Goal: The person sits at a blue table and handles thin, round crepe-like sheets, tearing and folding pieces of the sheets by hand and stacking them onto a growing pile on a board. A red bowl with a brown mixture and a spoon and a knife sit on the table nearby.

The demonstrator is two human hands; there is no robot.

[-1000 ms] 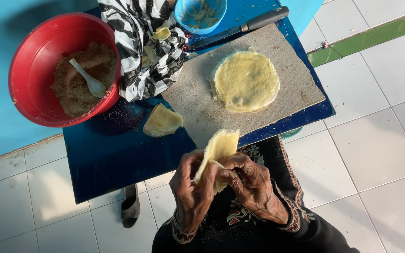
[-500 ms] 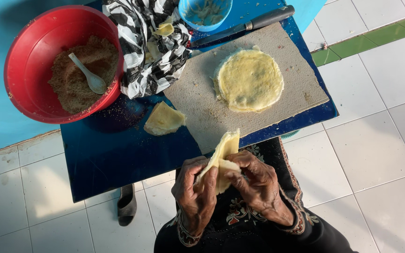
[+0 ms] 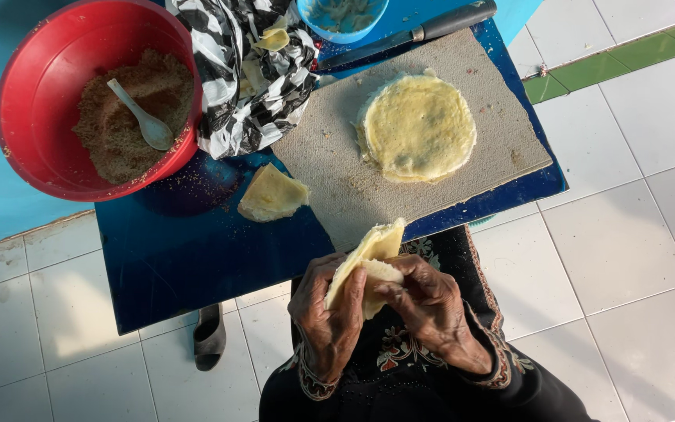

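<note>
Holding a thin, pale yellow folded wrapper (image 3: pixel 369 262) up in front of me, I am gripping it with both hands just off the near edge of the blue table (image 3: pixel 197 258), above my dark patterned lap. My left hand (image 3: pixel 328 320) is curling around the wrapper's lower left side, fingers closed along its outer face. My right hand (image 3: pixel 427 305) is closing on it from the other side, fingertips (image 3: pixel 384 291) pinching into the fold near the middle. Neither hand is opening wide; both are clasping the same piece, and its pointed upper corner is sticking out above them.

Just beyond it on the table, a grey board (image 3: pixel 330 168) is lying at a slant, and a round stack of the same yellow sheets (image 3: pixel 417 129) is sitting on its far half. A finished folded pastry (image 3: pixel 273 194) is resting at the board's left edge, partly on the blue surface. Farther left, a red bowl (image 3: pixel 33 70) is holding brown crumbly filling (image 3: pixel 111 133) with a white spoon (image 3: pixel 141 117) lying in it. A black-and-white striped bag (image 3: pixel 232 86) is slumping against the bowl. At the far edge I am seeing a small blue bowl (image 3: pixel 343 31) and a dark-handled knife (image 3: pixel 431 30). Under the table, a dark sandal (image 3: pixel 209 337) is lying on the white tiles.
</note>
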